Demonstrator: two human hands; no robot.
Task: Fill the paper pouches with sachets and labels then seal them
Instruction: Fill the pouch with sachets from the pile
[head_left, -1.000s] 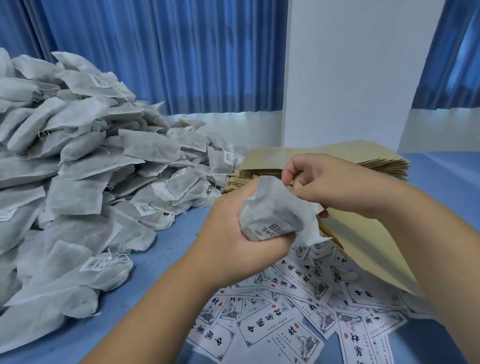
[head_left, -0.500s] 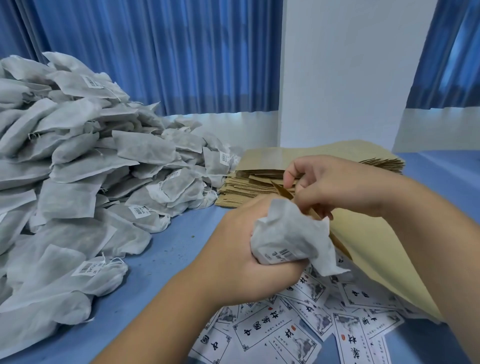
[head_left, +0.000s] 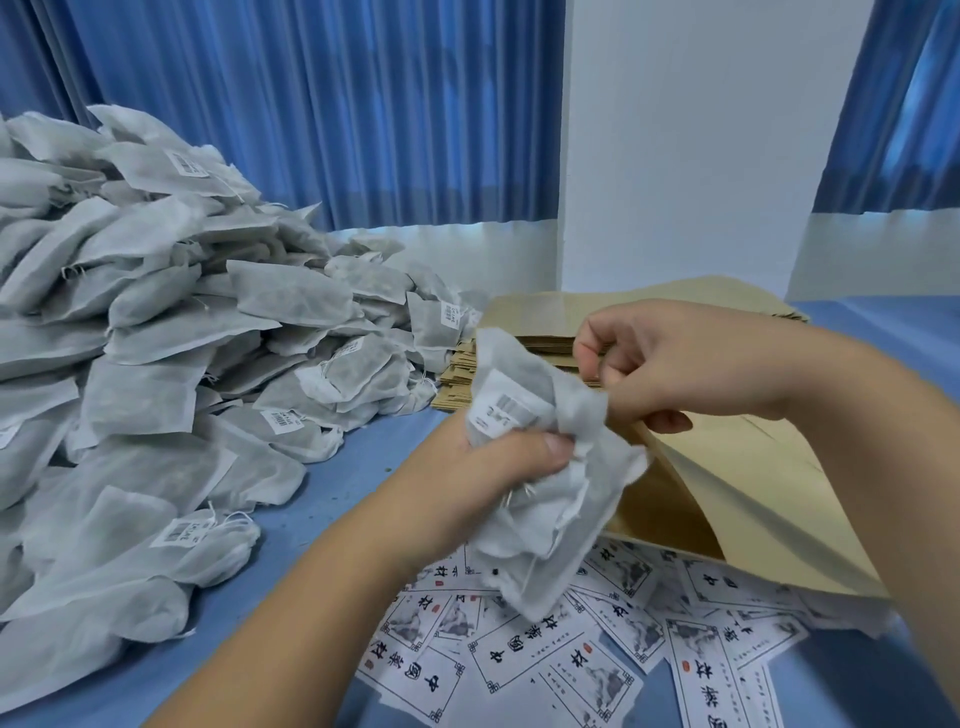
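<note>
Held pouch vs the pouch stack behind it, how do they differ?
The held pouch is tilted, its mouth pulled open by the right hand; the pouch stack lies flat. The held pouch is single; the pouch stack holds many. Both are tan paper.

Soft, cool daylight filters through the blue curtains (head_left: 311, 114) left and right of the white pillar (head_left: 675, 145), and the folds glow pale in patches. The scene is evenly bright, with only faint, diffuse shadows on the table (head_left: 332, 499) below the pillar. Far left of the pillar the curtain folds lean and stretch from the wide lens, and fine detail looks slightly smeared throughout.
</note>
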